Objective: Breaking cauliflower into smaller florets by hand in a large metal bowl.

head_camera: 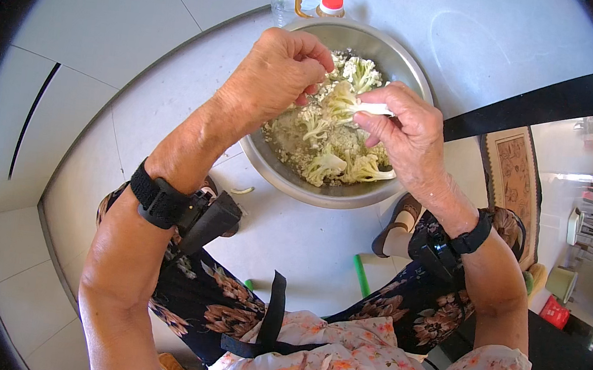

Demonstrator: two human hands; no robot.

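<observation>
My right hand [411, 129] pinches a pale cauliflower floret [343, 104] by its white stem, between thumb and fingers, over a wide stainless steel basin [309, 192]. To its left, my left hand [293, 64] hovers over the basin's rim with its fingers curled in. Whether its fingertips hold anything is hidden. Several cut cauliflower pieces [325, 167] lie in the basin among many small crumbs. One more floret [362, 73] rests at the far side, between the two hands.
Beyond the basin stand a clear plastic jug [283, 4] and a bottle with a red cap [332, 2]. A small pale scrap [242, 190] lies on the tiled floor [295, 249]. A patterned mat [514, 179] is at the right. Black wrist-strapped devices sit on both forearms.
</observation>
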